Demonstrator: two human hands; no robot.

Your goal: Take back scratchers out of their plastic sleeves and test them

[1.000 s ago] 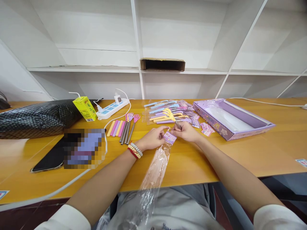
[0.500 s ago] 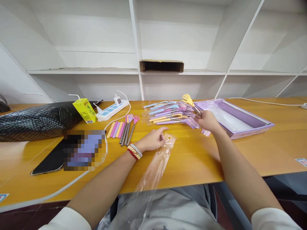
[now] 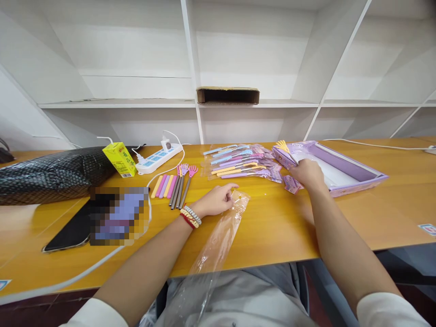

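Note:
My left hand (image 3: 218, 200) is closed on the top end of a long clear plastic bag (image 3: 221, 236), which hangs over the table's front edge. Between the fingers of my right hand (image 3: 308, 175) is a back scratcher (image 3: 282, 146) with a yellow hand-shaped head, held by its metal rod at the purple box (image 3: 340, 168). A small purple printed packet (image 3: 292, 184) lies just below that hand. Left of the box is a pile of bagged scratchers (image 3: 238, 161). Loose metal rods with pink and purple heads (image 3: 184, 186) lie beside coloured handles (image 3: 164, 186).
On the left are a black wrapped package (image 3: 57, 172), a yellow-green drink carton (image 3: 119, 159), a power strip (image 3: 159, 158) with white cables, and a black phone (image 3: 70, 231). A cardboard box (image 3: 228, 96) sits on the white shelf (image 3: 136, 103) behind.
My right hand has moved right with the yellow-headed scratcher, over to the purple box. More of the printed packet shows. My left hand has stayed with the clear bag.

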